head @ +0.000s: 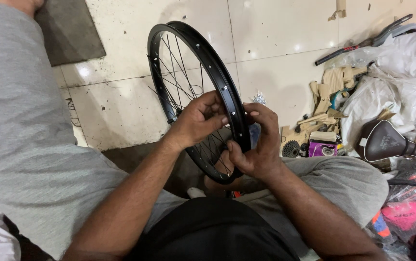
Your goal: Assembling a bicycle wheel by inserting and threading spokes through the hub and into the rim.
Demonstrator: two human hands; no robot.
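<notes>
The rim (pixel 203 63) stands upright between the knees. The left hand (pixel 198 121) curls its fingers over the rim's edge from the spoke (pixel 179 72) side; the right hand (pixel 258 142), just opposite, pinches at the rim wall. Best to steady the rim with the left while the right fingertips work squarely on one spoke hole.

The person wears soft grey trousers with loose, wrinkled legs. The top is black and plain. Both arms are bare, with no sleeves showing, no watch and no bands. The left hand (pixel 196 121) and the right hand (pixel 258 145) have no gloves and no rings.
</notes>
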